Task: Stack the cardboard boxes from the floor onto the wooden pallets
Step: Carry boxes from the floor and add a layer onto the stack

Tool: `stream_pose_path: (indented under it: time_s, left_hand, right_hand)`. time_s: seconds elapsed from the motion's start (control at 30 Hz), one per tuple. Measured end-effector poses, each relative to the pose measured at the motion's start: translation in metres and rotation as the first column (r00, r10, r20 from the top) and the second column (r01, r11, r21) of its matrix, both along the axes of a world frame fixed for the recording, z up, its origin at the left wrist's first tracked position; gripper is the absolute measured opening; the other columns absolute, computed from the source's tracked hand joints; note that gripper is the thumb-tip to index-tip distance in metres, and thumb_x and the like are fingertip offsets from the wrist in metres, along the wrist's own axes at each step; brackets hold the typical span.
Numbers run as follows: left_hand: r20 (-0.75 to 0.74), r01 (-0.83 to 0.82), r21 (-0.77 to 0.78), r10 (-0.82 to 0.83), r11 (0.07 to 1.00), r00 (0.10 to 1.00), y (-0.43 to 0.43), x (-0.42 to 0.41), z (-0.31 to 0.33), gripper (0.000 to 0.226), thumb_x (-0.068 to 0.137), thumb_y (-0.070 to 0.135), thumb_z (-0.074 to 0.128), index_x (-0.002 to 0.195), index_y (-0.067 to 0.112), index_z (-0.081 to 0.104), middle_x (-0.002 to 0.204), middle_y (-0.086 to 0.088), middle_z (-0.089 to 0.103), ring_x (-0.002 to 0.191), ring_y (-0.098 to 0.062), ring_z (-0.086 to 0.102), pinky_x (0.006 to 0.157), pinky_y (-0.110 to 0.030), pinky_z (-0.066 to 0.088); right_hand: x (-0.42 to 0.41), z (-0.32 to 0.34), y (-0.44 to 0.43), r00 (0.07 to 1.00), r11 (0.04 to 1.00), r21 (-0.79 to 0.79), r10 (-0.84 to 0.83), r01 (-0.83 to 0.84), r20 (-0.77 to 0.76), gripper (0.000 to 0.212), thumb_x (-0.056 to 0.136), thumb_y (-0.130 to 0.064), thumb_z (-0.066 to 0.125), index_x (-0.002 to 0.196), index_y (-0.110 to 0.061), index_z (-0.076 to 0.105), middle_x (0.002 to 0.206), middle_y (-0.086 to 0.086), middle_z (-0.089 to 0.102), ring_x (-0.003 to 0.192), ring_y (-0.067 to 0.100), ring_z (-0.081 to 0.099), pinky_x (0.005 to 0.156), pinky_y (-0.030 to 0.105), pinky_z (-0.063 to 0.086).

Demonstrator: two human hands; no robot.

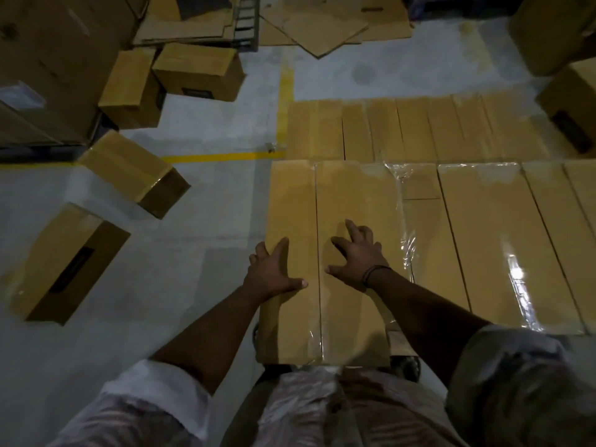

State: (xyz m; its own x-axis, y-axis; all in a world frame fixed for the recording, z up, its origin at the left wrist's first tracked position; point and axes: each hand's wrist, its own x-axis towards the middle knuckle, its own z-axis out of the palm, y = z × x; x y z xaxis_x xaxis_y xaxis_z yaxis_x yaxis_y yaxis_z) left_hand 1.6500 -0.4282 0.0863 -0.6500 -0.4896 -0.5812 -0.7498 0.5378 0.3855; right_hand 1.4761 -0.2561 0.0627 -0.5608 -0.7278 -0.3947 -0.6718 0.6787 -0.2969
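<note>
A long taped cardboard box (335, 201) lies on top of the stack, at its left end, right in front of me. My left hand (274, 269) rests on its left edge, fingers over the side and thumb flat on top. My right hand (358, 253) lies on the top face with fingers spread. More boxes (503, 233) lie in rows to the right, some shiny with tape. The pallet beneath is hidden. Loose boxes lie on the floor to the left, one near (64, 262) and one farther (135, 172).
Yellow lines (222, 157) mark the grey floor. Two more boxes (196, 72) and a tall stack (48, 59) stand at the far left. Flattened cardboard (322, 24) lies at the back. Further boxes (571, 104) sit at the right edge.
</note>
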Motion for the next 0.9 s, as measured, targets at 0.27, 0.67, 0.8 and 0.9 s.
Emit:
stream_pose_path:
  time_s: [0.27,0.67,0.8,0.9]
  left_hand:
    - [-0.013,-0.03,0.015,0.03,0.999,0.999,-0.015,-0.023,-0.009,0.131,0.065,0.071,0.084,0.163,0.037,0.005,0.164,-0.015,0.007,0.148,-0.045,0.015,0.112,-0.059,0.035]
    - [0.006,-0.016,0.025,0.016,1.0,1.0,-0.036,-0.061,-0.074,0.13,0.067,0.07,0.083,0.163,0.036,0.004,0.164,-0.016,0.008,0.147,-0.047,0.017,0.112,-0.059,0.035]
    - [0.033,-0.015,0.015,0.015,1.0,0.999,-0.034,-0.069,-0.091,0.132,0.067,0.072,0.082,0.163,0.035,0.0,0.163,-0.019,0.009,0.145,-0.049,0.021,0.11,-0.06,0.036]
    - [0.057,-0.022,0.044,0.02,0.999,0.998,-0.035,-0.071,-0.103,0.138,0.067,0.07,0.084,0.163,0.033,-0.008,0.164,-0.019,0.007,0.146,-0.049,0.021,0.11,-0.06,0.036]
  right_hand:
    - [-0.018,-0.006,-0.014,1.0,1.0,0.013,-0.025,0.024,0.014,0.078,0.075,-0.069,0.068,0.143,-0.038,0.044,0.168,-0.001,0.002,0.149,0.035,0.006,0.112,0.059,0.032]
    - [-0.06,-0.069,-0.031,0.981,0.992,0.015,-0.128,0.127,0.146,0.078,0.076,-0.056,0.076,0.146,-0.044,0.042,0.168,-0.008,-0.005,0.15,0.034,0.003,0.116,0.057,0.027]
    - [-0.066,-0.084,-0.029,0.977,0.992,0.029,-0.123,0.12,0.173,0.073,0.079,-0.052,0.076,0.145,-0.043,0.045,0.168,-0.011,-0.003,0.15,0.034,0.006,0.116,0.057,0.027]
    - [-0.07,-0.097,-0.029,0.956,0.982,0.082,-0.183,0.169,0.231,0.077,0.077,-0.049,0.078,0.146,-0.043,0.044,0.168,-0.012,0.0,0.15,0.034,0.006,0.117,0.056,0.028]
